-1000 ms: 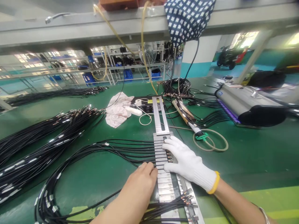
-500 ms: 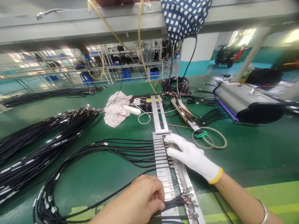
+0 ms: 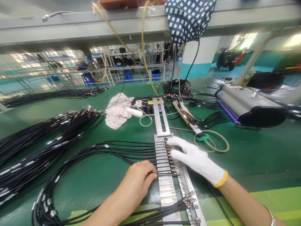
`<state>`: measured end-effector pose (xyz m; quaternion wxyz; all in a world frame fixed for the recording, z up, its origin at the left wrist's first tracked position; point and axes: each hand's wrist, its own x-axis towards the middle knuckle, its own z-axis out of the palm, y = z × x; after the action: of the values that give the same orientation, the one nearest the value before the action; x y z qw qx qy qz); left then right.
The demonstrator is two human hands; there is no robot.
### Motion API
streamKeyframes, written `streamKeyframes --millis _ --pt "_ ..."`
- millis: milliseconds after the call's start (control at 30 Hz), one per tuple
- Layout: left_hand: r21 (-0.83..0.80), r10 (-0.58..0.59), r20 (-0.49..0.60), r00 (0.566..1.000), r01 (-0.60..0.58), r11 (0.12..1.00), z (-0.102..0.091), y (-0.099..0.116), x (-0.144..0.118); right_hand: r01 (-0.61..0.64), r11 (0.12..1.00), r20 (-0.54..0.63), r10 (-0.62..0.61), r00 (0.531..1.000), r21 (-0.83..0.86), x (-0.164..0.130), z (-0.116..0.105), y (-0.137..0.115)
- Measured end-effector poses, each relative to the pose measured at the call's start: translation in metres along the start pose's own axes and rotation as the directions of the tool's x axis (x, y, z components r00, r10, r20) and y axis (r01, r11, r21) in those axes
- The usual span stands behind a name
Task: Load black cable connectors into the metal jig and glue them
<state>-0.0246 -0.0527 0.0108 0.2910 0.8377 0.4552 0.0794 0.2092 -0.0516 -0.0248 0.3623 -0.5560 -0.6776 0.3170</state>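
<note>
A slotted metal fixture (image 3: 166, 185) lies lengthwise in front of me, with several black cables (image 3: 141, 147) set side by side across its upper slots. My bare left hand (image 3: 141, 177) is at its left edge, thumb and fingers pinched on a black cable (image 3: 166, 174) that lies across the slots. My right hand (image 3: 197, 161), in a white glove with a yellow cuff, rests over the fixture's upper right side. Its thumb and fingers are stretched apart beside the copper-coloured cable ends (image 3: 169, 153). Nearer me, a loose bunch of black cables (image 3: 162, 209) crosses the lower part.
Thick bundles of black cables (image 3: 47, 144) lie at the left. Behind the fixture are a pinkish cloth (image 3: 118, 111) and a black box (image 3: 147, 108). A grey machine with a purple-lit edge (image 3: 249, 105) stands right, and a coiled cable with a green clamp (image 3: 202, 137) lies nearer.
My left hand has moved up and away along the fixture, from beside the loose lower bunch, and a cable now lies across the slots there. My right hand has hardly moved.
</note>
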Motion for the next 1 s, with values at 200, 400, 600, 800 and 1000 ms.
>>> streamKeyframes --millis 200,400,600,800,1000 --pt "0.285 -0.023 0.066 0.998 0.003 0.958 0.006 0.005 0.004 -0.018 1.0 0.005 0.018 1.0 -0.007 -0.001 -0.001 -0.001" --pt "0.541 0.02 0.036 0.999 -0.036 0.84 0.014 0.004 0.001 -0.038 0.999 0.021 0.038 0.999 -0.006 -0.002 -0.003 -0.002" --pt "0.482 0.074 0.035 0.997 -0.082 0.872 0.019 0.001 -0.001 -0.029 1.0 0.007 0.029 1.0 -0.01 -0.003 -0.002 -0.001" --pt "0.321 0.049 0.03 0.998 -0.056 0.945 0.018 0.001 0.0 -0.017 0.995 0.009 0.018 1.0 -0.102 -0.009 -0.004 -0.007" --pt "0.231 0.106 0.034 0.994 -0.111 0.967 0.014 -0.001 0.001 -0.054 0.948 0.091 0.086 0.992 -0.314 -0.015 -0.005 -0.026"
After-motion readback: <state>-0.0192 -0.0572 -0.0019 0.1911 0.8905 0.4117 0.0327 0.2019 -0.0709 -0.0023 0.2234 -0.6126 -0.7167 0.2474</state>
